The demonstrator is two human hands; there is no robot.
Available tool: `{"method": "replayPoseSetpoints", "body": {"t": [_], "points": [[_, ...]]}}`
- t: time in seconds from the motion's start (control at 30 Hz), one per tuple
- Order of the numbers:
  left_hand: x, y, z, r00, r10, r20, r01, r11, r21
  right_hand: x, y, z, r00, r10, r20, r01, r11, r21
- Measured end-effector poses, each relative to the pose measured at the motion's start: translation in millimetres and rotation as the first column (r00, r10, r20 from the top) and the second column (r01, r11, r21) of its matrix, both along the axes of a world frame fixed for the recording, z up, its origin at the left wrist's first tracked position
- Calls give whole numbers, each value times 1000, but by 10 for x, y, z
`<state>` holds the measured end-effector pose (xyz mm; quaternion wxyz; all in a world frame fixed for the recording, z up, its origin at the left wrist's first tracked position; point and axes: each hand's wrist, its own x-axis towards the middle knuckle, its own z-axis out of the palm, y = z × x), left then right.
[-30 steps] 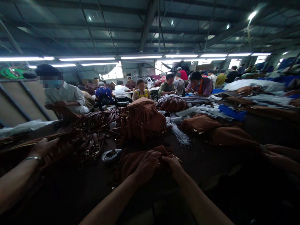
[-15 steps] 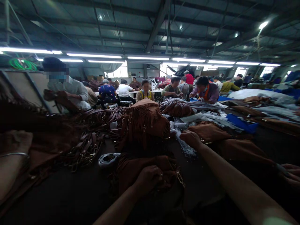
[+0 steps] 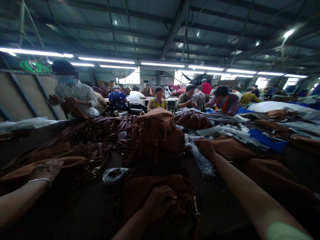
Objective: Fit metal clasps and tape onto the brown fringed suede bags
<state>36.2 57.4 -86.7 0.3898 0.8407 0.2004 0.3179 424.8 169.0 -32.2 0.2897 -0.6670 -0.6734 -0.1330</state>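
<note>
My left hand [image 3: 160,201] is closed on a brown suede bag [image 3: 140,191] lying at the front of the dark table. Fringe hangs at the bag's left side, and a gold clasp [image 3: 195,204] on a strap dangles at its right. My right arm stretches forward, and my right hand [image 3: 205,148] is closed beside a clear plastic bag of small bits [image 3: 203,161]. What its fingers hold is hidden in the dark. Just beyond it lies a flat brown suede piece [image 3: 231,148].
A co-worker's braceleted hand [image 3: 46,171] rests on brown suede at left. A fringed bag [image 3: 156,130] stands mid-table. Around it are a plastic-wrapped roll [image 3: 115,175], straps with gold hooks [image 3: 96,165] and a blue tray [image 3: 267,140]. A person in white [image 3: 77,96] stands behind.
The view has shifted slightly. The co-worker's hand at left has moved inward, and the dark suede raised there is now down on the table. My hands stay in about the same places.
</note>
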Motion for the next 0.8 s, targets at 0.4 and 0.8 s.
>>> {"method": "replayPoseSetpoints", "body": {"t": [0.4, 0.8], "points": [[9, -18, 1, 999, 28, 16, -27, 999, -20, 290, -187, 510, 874, -66, -481, 223, 935, 277], [15, -3, -13, 999, 37, 32, -37, 999, -9, 76, 150, 1235, 911, -71, -407, 216, 921, 324]]}}
